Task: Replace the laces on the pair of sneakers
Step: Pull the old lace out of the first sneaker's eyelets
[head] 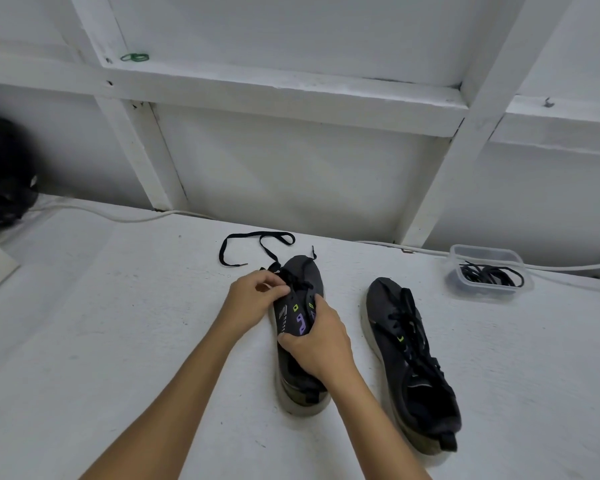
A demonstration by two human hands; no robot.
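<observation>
Two dark grey sneakers with pale soles lie on the white table, toes pointing away from me. My right hand (317,341) grips the left sneaker (300,271) around its tongue and upper. My left hand (257,292) pinches the black lace at the lowest eyelets near the toe. The loose end of that lace (243,245) trails in a loop on the table beyond the toe. The right sneaker (406,355) lies untouched and fully laced with a black lace.
A clear plastic tub (487,252) holding a coil of black laces stands at the back right. A white cable (125,218) runs along the wall's foot. A black helmet-like object (0,174) sits at the far left. Green rubber bands (134,57) rest on a wall ledge.
</observation>
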